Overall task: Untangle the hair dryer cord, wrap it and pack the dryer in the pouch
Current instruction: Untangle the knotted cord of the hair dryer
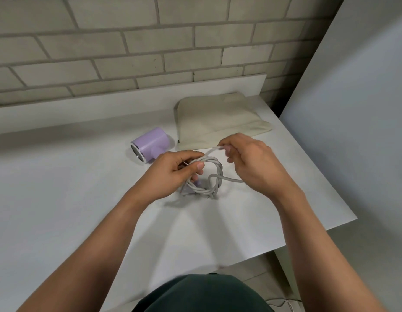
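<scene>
Green clothing point(202, 293) is seen closest — past it, the tangled cord point(218, 171) is gripped by curled left hand point(170, 174) fingers point(186, 155), one strand pinched by the right hand point(251, 163).

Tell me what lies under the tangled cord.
The white table, plus a small lilac part among the cord loops. The left hand covers whatever lies under its left side.

Your dryer point(153, 140), far left, is smooth lilac plastic with a soft sheen, ringed at its near end in glossy metal. Your cord point(217, 176) is smooth matt grey, and the pouch point(213, 122) far right is matt beige cloth, lightly creased. Your table point(60, 188) is smooth matt white; the wall point(128, 41) beyond is rough pale brick.
</scene>
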The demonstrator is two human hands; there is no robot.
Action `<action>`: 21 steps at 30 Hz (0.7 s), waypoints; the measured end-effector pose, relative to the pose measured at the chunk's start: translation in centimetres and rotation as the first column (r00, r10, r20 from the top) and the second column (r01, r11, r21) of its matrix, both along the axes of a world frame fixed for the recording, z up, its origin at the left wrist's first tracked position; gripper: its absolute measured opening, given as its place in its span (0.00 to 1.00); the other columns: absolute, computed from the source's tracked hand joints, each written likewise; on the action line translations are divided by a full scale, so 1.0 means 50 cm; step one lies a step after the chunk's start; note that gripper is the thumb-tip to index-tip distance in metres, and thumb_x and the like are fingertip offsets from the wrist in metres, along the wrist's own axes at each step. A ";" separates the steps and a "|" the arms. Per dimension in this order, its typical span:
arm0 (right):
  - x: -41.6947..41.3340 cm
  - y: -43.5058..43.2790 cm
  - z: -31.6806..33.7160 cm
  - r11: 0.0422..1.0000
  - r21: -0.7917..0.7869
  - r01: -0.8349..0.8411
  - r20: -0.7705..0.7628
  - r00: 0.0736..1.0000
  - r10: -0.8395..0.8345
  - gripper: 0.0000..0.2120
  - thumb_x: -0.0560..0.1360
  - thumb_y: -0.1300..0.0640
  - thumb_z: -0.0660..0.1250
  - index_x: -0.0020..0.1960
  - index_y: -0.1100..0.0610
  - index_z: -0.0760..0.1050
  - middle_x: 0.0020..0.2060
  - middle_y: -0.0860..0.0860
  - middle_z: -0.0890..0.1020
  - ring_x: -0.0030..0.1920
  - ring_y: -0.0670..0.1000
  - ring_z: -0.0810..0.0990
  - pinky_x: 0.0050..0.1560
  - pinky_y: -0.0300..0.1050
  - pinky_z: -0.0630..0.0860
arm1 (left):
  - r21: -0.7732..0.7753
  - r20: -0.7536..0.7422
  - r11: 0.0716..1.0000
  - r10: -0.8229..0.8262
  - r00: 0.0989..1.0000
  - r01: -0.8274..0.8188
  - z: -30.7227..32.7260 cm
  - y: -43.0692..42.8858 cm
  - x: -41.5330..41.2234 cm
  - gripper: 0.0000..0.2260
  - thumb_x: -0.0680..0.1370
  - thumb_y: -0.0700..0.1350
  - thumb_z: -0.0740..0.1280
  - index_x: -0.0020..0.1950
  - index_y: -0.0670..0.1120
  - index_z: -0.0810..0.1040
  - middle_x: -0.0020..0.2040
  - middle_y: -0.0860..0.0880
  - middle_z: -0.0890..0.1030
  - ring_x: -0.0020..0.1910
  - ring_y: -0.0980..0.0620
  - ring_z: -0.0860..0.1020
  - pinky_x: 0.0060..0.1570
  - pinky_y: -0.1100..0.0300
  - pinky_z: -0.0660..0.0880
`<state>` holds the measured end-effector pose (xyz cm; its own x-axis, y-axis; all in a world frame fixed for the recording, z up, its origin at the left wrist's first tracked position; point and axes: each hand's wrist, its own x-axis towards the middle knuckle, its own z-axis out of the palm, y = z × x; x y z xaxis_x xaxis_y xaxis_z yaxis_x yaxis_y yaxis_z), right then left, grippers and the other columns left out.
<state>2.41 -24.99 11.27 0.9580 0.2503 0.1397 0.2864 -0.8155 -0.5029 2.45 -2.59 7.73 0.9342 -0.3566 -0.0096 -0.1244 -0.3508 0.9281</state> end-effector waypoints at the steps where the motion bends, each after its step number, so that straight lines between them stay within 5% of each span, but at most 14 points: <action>1: -0.001 0.000 0.002 0.997 0.057 0.054 0.045 0.997 -0.056 0.19 0.78 0.60 0.54 0.61 0.47 0.77 0.49 0.40 0.78 0.50 0.49 0.82 0.54 0.56 0.78 | -0.030 -0.027 1.000 -0.002 1.000 0.001 -0.003 0.000 -0.001 0.08 0.84 0.43 0.67 0.60 0.46 0.84 0.44 0.47 0.87 0.42 0.51 0.85 0.48 0.64 0.78; 7: -0.003 -0.013 0.001 0.943 0.290 0.161 0.131 0.970 -0.206 0.19 0.80 0.64 0.54 0.61 0.47 0.77 0.47 0.37 0.76 0.43 0.43 0.83 0.50 0.54 0.80 | -0.114 -0.091 0.993 0.015 0.996 -0.026 -0.016 -0.007 -0.003 0.06 0.83 0.43 0.67 0.56 0.45 0.83 0.44 0.37 0.84 0.40 0.53 0.82 0.47 0.61 0.77; 12: -0.005 -0.016 -0.006 0.927 0.321 0.196 0.087 0.968 -0.235 0.17 0.81 0.61 0.53 0.62 0.49 0.76 0.47 0.38 0.77 0.44 0.44 0.84 0.46 0.54 0.81 | -0.175 -0.200 0.985 -0.033 0.979 -0.003 -0.020 -0.028 0.000 0.07 0.84 0.46 0.66 0.57 0.44 0.80 0.48 0.45 0.86 0.44 0.47 0.81 0.53 0.46 0.78; 17: -0.001 -0.038 -0.015 0.963 0.078 0.259 0.029 0.965 -0.262 0.15 0.82 0.56 0.55 0.62 0.49 0.77 0.52 0.45 0.81 0.53 0.56 0.82 0.53 0.57 0.79 | -0.131 -0.185 0.991 -0.007 0.983 -0.017 -0.021 -0.024 0.001 0.06 0.84 0.47 0.67 0.52 0.48 0.82 0.43 0.51 0.84 0.43 0.44 0.82 0.49 0.49 0.74; 19: -0.001 -0.044 -0.023 0.953 -0.165 0.253 0.046 0.967 -0.249 0.15 0.83 0.56 0.61 0.68 0.51 0.75 0.63 0.48 0.79 0.61 0.59 0.78 0.55 0.54 0.77 | -0.112 -0.174 0.994 -0.011 0.985 -0.008 -0.021 -0.022 -0.003 0.05 0.84 0.46 0.67 0.52 0.48 0.82 0.43 0.49 0.84 0.43 0.43 0.82 0.49 0.50 0.74; 21: -0.005 -0.039 -0.027 0.945 -0.290 0.152 0.093 0.987 -0.131 0.26 0.80 0.58 0.66 0.77 0.51 0.68 0.75 0.48 0.71 0.72 0.58 0.70 0.61 0.56 0.74 | -0.092 -0.143 0.996 -0.024 0.989 0.011 -0.018 -0.022 -0.009 0.06 0.83 0.46 0.67 0.53 0.48 0.83 0.43 0.47 0.84 0.44 0.36 0.81 0.49 0.49 0.76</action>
